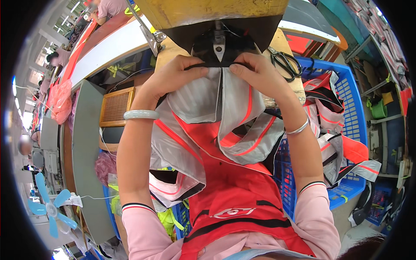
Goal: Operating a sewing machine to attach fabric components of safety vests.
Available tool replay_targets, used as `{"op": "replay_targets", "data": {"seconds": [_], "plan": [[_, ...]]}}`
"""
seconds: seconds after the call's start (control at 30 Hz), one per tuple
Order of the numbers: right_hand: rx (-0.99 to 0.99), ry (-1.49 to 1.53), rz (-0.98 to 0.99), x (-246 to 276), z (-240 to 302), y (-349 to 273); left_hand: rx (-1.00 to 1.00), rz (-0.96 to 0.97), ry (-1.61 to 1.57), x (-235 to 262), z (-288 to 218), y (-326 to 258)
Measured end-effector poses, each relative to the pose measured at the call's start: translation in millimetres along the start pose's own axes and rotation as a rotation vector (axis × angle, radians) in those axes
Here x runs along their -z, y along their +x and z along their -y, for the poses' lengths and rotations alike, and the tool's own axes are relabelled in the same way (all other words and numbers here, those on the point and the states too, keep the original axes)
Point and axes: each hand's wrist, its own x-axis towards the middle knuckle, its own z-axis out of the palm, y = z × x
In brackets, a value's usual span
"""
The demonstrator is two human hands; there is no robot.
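Observation:
A grey garment (195, 97) with red-orange panels and piping drapes from both hands down over my red apron (236, 190). My left hand (177, 76) is closed on its dark upper edge, thumb on top. On the other side of the centre seam, my right hand (256, 74) pinches the same edge. That edge lies just below the pointed metal part (219, 51) of a machine with a worn yellow head (216, 9). Whether the metal touches the cloth, I cannot tell. Most of my fingertips are hidden under the fabric.
Black-handled scissors (285, 65) lie on the table right of my right hand. A blue plastic basket (360, 117) with similar grey and red garments stands at the right. At left are a wooden woven-seat chair (117, 107), a grey cabinet (89, 160) and a blue-bladed fan (52, 210).

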Motion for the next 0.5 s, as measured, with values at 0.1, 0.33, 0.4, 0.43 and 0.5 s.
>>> {"op": "replay_targets", "data": {"seconds": [0.1,0.33,0.4,0.43,0.5], "plan": [[0.023,0.023,-0.009,1.3,0.8,0.2,0.036,-0.024,-0.026,-0.6,-5.8,-1.9],[0.026,0.056,-0.009,3.8,6.0,8.5,0.014,-0.066,-0.041,4.3,-2.8,3.5],[0.022,0.092,-0.017,3.7,5.0,8.2,0.018,-0.063,-0.078,3.2,-2.1,4.8],[0.039,0.081,-0.028,3.9,5.5,7.1,0.016,-0.063,-0.077,2.9,-3.0,4.3],[0.058,0.070,-0.040,6.5,7.4,3.6,0.065,-0.072,-0.084,1.7,-5.8,0.9]]}}
